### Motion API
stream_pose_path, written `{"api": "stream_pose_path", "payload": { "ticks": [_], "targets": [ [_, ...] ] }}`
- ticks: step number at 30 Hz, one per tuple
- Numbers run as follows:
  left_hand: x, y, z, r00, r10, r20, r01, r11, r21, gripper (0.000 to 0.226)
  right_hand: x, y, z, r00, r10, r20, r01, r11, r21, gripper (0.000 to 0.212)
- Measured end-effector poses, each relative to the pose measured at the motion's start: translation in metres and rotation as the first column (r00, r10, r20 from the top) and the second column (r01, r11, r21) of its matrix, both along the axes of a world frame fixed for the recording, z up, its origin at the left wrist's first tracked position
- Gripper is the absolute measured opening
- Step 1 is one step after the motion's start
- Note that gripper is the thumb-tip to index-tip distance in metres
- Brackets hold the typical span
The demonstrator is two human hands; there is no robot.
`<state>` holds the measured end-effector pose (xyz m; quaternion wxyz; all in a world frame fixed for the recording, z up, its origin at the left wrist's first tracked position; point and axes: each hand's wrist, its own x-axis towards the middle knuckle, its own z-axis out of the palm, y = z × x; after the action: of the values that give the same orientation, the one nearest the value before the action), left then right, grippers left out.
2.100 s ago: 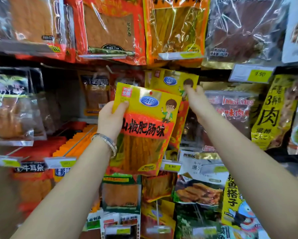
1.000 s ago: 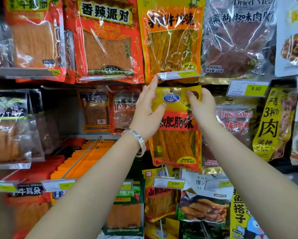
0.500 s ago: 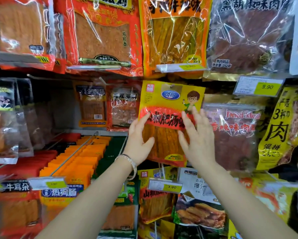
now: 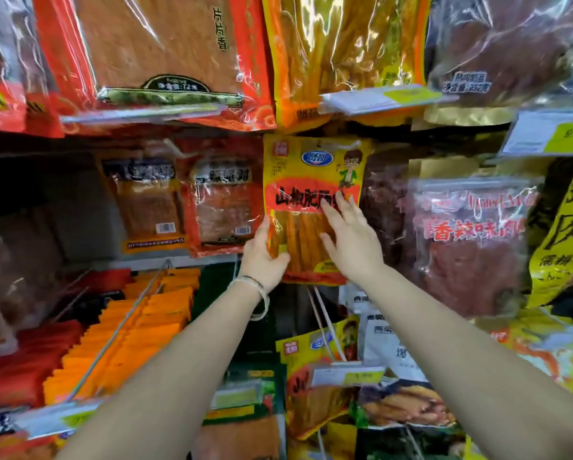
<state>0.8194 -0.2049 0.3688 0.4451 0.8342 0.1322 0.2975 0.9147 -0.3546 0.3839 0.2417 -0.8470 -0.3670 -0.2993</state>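
Up on the middle row, the yellow snack packet hangs just beside a red packet. Left hand pinches its lower-left edge, right hand lies flat on its front. A sideways tug could probably pull it down.

Orange packs lie stacked at eight o'clock. A red pouch hangs at eleven, a dark meat bag at one.

The shop rack holds snack bags on thin metal hooks. A yellow bag hangs in the middle, orange packs fill the lower left
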Motion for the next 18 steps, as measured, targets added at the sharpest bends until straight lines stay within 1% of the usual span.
{"api": "stream_pose_path", "payload": {
  "ticks": [2,5,6,8,9,11,14,16,18],
  "targets": [
    [0.008,0.006,0.001,0.998,0.006,-0.058,-0.005,1.000,0.013,0.082,0.005,0.005,0.000,0.999,-0.032,-0.032,0.031,0.998,-0.047,0.066],
    [0.011,0.007,0.000,0.995,-0.041,-0.090,0.041,0.999,0.000,0.084,0.004,0.006,0.003,0.994,-0.055,-0.093,0.045,0.993,-0.108,0.070],
    [0.009,0.006,-0.001,0.994,-0.049,-0.102,0.049,0.999,-0.002,0.081,0.002,0.004,0.005,0.991,-0.055,-0.124,0.041,0.993,-0.113,0.069],
    [-0.001,0.004,-0.002,0.989,-0.026,-0.147,0.031,0.999,0.031,0.068,-0.008,-0.002,0.011,0.983,-0.049,-0.180,0.032,0.995,-0.093,0.061],
    [-0.008,0.001,-0.002,0.989,-0.001,-0.151,0.010,0.998,0.056,0.058,-0.015,-0.007,0.012,0.980,-0.039,-0.194,0.026,0.997,-0.067,0.056],
    [-0.028,-0.008,-0.002,0.997,0.004,-0.082,0.002,0.997,0.074,0.040,-0.036,-0.021,0.012,0.968,0.011,-0.249,0.001,0.999,0.046,0.044],
    [-0.074,-0.029,-0.005,0.995,-0.058,0.076,0.059,0.998,-0.010,0.021,-0.078,-0.047,-0.006,0.941,0.105,-0.320,-0.022,0.968,0.251,0.023],
    [-0.110,-0.045,-0.018,0.985,-0.100,0.142,0.114,0.989,-0.097,0.020,-0.107,-0.066,-0.031,0.925,0.171,-0.338,-0.042,0.933,0.358,0.017],
    [-0.151,-0.063,-0.045,0.975,-0.132,0.181,0.168,0.966,-0.199,0.024,-0.138,-0.085,-0.069,0.898,0.214,-0.384,-0.044,0.912,0.408,0.016]
  ]
}}
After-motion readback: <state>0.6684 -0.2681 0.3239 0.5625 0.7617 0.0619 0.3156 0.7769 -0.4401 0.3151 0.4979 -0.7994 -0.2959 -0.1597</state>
